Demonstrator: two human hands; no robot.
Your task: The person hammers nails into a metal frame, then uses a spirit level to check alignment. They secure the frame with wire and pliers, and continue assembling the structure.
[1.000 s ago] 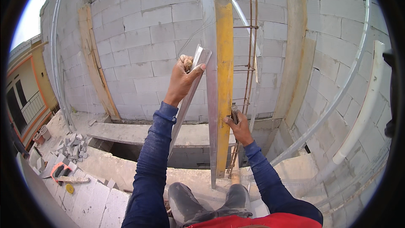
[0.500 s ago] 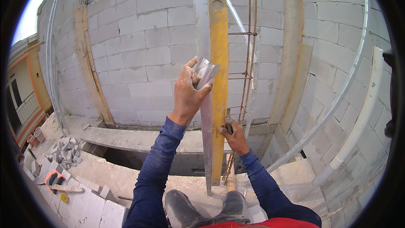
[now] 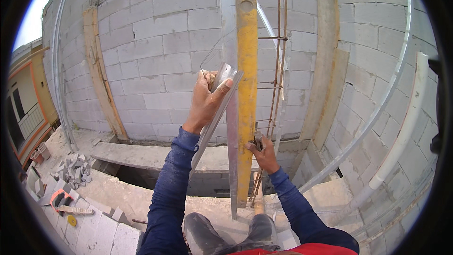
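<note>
My left hand (image 3: 206, 100) is closed round the upper end of a grooved metal channel (image 3: 207, 134), which slants down behind my left forearm. A thin wire (image 3: 213, 53) loops up from my left fingers toward an upright metal stud (image 3: 229, 33). Right of the stud, and close along it, stands a worn yellow spirit level (image 3: 246, 66). My right hand (image 3: 267, 156) is closed at the level's right edge, thumb against it. Between its thumb and fingers shows a small grey metal piece (image 3: 257, 138); its kind is unclear.
Behind stands a grey block wall (image 3: 155, 56), with a rebar cage (image 3: 278, 61) right of the level. A concrete ledge (image 3: 151, 157) borders a dark opening. An orange-and-black handled saw (image 3: 60, 199) lies on blocks at lower left. A white pipe (image 3: 401, 132) leans at right.
My left hand has moved slightly left and down, tilting the channel's top away from the level, so more of its length shows. The wire now loops higher. My right hand barely shifts.
</note>
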